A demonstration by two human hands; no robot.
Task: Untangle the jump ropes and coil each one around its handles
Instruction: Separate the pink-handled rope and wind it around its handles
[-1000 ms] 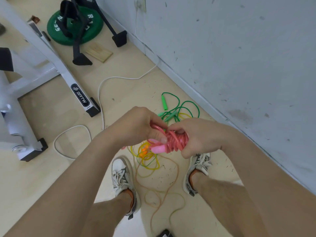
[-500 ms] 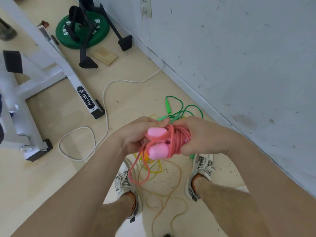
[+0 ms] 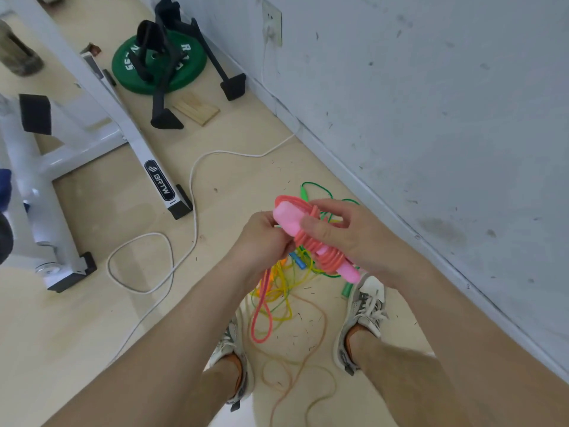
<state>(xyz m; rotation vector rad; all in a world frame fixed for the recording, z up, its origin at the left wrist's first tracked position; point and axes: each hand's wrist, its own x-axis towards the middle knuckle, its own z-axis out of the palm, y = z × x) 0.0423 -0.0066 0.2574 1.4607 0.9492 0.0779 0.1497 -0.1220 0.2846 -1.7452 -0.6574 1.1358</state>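
On my feed: right hand [image 3: 348,238] wraps the pink jump rope [image 3: 309,241], thumb flat across the upper handle, fingers curled round the coil behind. Left hand [image 3: 261,241] grips the same bundle on its side away from the wall [image 3: 431,118], fingers curled; can't see exactly what they pinch. Bundle's held in the air near the wall, tilted, cord wound round both handles, w/ one loose pink loop [image 3: 261,312] hanging down. On the floor near the wall: tangle of green rope [image 3: 314,187], yellow rope [image 3: 284,292] & orange rope [image 3: 320,334]. Right shoe [image 3: 368,303] sits closer to the wall than the tangle. White cable [image 3: 192,192] runs out from the wall; green weight plate [image 3: 187,61] lies near it, farther along.
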